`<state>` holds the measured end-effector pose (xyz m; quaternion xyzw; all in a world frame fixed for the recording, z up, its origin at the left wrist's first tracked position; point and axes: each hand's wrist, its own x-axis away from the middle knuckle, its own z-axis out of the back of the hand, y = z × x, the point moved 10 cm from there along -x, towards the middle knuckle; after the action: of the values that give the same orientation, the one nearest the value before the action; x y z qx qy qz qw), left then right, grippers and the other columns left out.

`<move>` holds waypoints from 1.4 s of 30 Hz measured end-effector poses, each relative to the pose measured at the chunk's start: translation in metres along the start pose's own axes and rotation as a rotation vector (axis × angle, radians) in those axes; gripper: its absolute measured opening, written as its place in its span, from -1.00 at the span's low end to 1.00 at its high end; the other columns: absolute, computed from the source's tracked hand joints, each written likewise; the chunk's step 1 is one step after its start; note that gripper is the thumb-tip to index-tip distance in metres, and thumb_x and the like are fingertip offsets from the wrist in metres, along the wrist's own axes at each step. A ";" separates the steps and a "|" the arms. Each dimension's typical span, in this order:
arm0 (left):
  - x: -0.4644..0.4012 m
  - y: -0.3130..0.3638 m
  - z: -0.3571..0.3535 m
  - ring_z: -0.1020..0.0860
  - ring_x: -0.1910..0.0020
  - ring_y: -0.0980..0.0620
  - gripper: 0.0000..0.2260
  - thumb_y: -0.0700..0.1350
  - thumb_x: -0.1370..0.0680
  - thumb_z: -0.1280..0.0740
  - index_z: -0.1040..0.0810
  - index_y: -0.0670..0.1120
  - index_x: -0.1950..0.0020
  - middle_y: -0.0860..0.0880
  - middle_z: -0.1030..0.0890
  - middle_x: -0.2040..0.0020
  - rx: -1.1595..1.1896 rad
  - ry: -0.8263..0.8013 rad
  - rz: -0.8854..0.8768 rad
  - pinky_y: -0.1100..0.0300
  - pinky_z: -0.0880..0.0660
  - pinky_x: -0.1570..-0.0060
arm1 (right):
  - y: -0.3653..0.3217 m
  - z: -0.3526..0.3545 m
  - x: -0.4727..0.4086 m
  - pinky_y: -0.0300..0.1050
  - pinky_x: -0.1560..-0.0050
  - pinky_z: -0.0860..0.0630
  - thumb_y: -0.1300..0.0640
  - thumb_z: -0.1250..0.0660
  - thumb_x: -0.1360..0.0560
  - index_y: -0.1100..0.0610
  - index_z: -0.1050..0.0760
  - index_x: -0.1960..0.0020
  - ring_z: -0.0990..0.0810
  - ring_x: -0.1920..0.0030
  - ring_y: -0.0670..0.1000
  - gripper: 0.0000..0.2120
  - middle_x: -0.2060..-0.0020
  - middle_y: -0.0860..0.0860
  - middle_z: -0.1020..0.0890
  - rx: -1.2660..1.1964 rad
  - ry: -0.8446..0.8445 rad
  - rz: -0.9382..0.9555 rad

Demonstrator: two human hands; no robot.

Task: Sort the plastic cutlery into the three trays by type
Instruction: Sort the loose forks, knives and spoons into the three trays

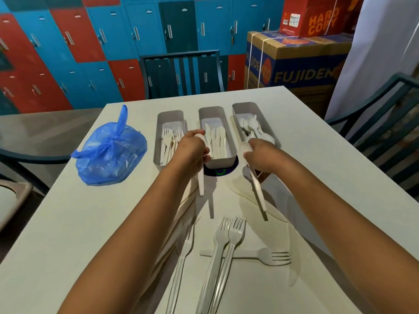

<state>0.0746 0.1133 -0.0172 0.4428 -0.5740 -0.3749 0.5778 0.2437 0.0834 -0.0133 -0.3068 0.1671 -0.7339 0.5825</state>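
Note:
Three grey trays stand in a row at the far side of the white table: the left tray (170, 116) holds forks, the middle tray (213, 112) knives, the right tray (247, 108) spoons. My left hand (191, 150) grips a white spoon (201, 182) in front of the left and middle trays. My right hand (260, 156) grips another white spoon (258, 191), its bowl up near the right tray's front end. Several loose forks (229, 241) lie on the table near me.
A tied blue plastic bag (108, 152) sits left of the trays. A dark round mark (218, 172) shows on the table under the middle tray's front. Chairs stand at the far side (181, 71) and right (390, 114). Cardboard boxes (299, 62) stand behind, before lockers.

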 end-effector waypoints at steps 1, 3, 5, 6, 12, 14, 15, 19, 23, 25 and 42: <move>0.001 -0.002 -0.005 -0.38 0.32 0.04 -0.57 -0.40 -0.57 0.07 -0.45 -0.09 -0.23 -0.14 -0.42 0.19 -0.022 -0.024 0.045 0.23 -0.37 0.37 | 0.001 0.002 -0.003 -0.20 0.43 -0.35 0.23 -0.08 -0.60 0.22 -0.38 -0.07 -0.48 0.32 0.04 -0.87 0.12 0.15 -0.50 0.000 0.001 -0.004; 0.004 -0.001 -0.013 -0.43 0.30 0.05 -0.60 -0.37 -0.60 0.05 -0.42 -0.14 -0.30 -0.15 -0.44 0.18 -0.045 -0.066 0.082 0.25 -0.43 0.34 | 0.002 0.005 -0.008 -0.05 0.27 -0.50 0.25 -0.09 -0.60 0.27 -0.40 -0.18 -0.58 0.15 0.17 -0.78 0.04 0.21 -0.54 -0.038 -0.005 -0.014; 0.006 0.003 -0.023 -0.47 0.29 0.07 -0.64 -0.37 -0.62 -0.01 -0.34 -0.19 -0.38 -0.13 -0.49 0.16 -0.089 -0.127 0.068 0.28 -0.46 0.30 | 0.001 0.010 -0.012 0.12 -0.01 -0.55 0.26 -0.10 -0.59 0.26 -0.37 -0.28 -0.57 -0.06 0.26 -0.71 -0.12 0.25 -0.53 -0.041 0.003 -0.009; 0.006 0.004 -0.029 -0.48 0.30 0.08 -0.64 -0.38 -0.61 -0.04 -0.30 -0.21 -0.40 -0.15 -0.51 0.12 -0.124 -0.167 0.057 0.29 -0.43 0.31 | 0.002 0.013 -0.014 0.14 -0.08 -0.53 0.25 -0.10 -0.59 0.23 -0.35 -0.33 -0.55 -0.11 0.26 -0.68 -0.16 0.24 -0.51 -0.031 0.009 -0.012; -0.009 -0.001 -0.049 -0.37 0.39 0.00 -0.83 -0.29 -0.61 -0.07 -0.40 -0.18 0.11 -0.14 -0.50 0.24 -0.541 -0.171 -0.005 0.18 -0.32 0.37 | 0.011 0.031 -0.026 0.05 0.08 -0.55 0.12 -0.17 -0.59 0.12 -0.30 -0.30 -0.52 0.07 0.11 -0.70 -0.06 0.12 -0.49 -0.115 0.095 -0.036; -0.016 -0.005 -0.054 -0.37 0.37 -0.01 -0.78 -0.27 -0.60 -0.08 -0.38 -0.21 0.24 -0.15 -0.44 0.27 -0.578 -0.167 0.031 0.19 -0.31 0.35 | 0.015 0.038 -0.033 -0.05 0.22 -0.53 0.14 -0.19 -0.58 0.13 -0.30 -0.29 -0.51 0.17 0.05 -0.71 -0.03 0.11 -0.48 -0.126 0.123 -0.050; -0.020 -0.005 -0.057 -0.38 0.36 0.00 -0.79 -0.30 -0.58 -0.10 -0.40 -0.22 0.23 -0.15 -0.42 0.28 -0.564 -0.162 0.046 0.21 -0.31 0.35 | 0.016 0.041 -0.037 -0.10 0.26 -0.50 0.16 -0.20 -0.58 0.14 -0.30 -0.29 -0.49 0.23 0.03 -0.71 -0.02 0.12 -0.48 -0.115 0.129 -0.061; -0.029 0.003 -0.078 -0.44 0.43 0.06 -0.75 -0.36 -0.61 -0.01 -0.43 -0.32 -0.18 -0.12 -0.46 0.33 -0.375 -0.186 0.052 0.27 -0.41 0.41 | 0.020 0.060 -0.054 -0.05 0.14 -0.53 0.23 -0.22 -0.54 0.19 -0.34 -0.27 -0.54 0.10 0.12 -0.69 -0.06 0.17 -0.52 -0.069 0.163 -0.092; -0.032 0.011 -0.099 -0.39 0.57 0.11 -0.70 -0.32 -0.64 -0.04 -0.27 -0.21 -0.37 -0.11 -0.46 0.33 -0.243 -0.257 0.019 0.34 -0.37 0.64 | 0.022 0.080 -0.070 0.04 -0.08 -0.57 0.26 -0.25 -0.50 0.19 -0.37 -0.28 -0.56 -0.05 0.17 -0.65 -0.12 0.19 -0.53 -0.079 0.226 -0.098; -0.037 0.017 -0.102 -0.35 0.52 0.07 -0.83 -0.28 -0.63 -0.06 -0.43 -0.19 0.00 -0.10 -0.50 0.34 -0.386 -0.231 -0.048 0.35 -0.29 0.63 | 0.025 0.088 -0.078 0.01 -0.07 -0.57 0.30 -0.29 -0.49 0.15 -0.35 -0.31 -0.54 -0.06 0.14 -0.60 -0.17 0.18 -0.49 -0.086 0.286 -0.096; -0.069 0.035 -0.144 -0.51 -0.21 -0.17 -0.46 -0.31 -0.48 -0.31 -0.24 -0.24 -0.44 -0.21 -0.45 -0.32 -0.920 -0.083 -0.276 0.09 -0.51 -0.04 | 0.023 0.090 -0.110 -0.06 -0.14 -0.46 0.26 -0.36 -0.50 0.21 -0.35 -0.36 -0.50 -0.21 0.19 -0.55 -0.27 0.19 -0.48 0.046 0.445 -0.052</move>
<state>0.2107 0.2010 0.0003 0.1977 -0.3071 -0.6806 0.6351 0.3336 0.1925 0.0125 -0.1282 0.2667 -0.8019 0.5190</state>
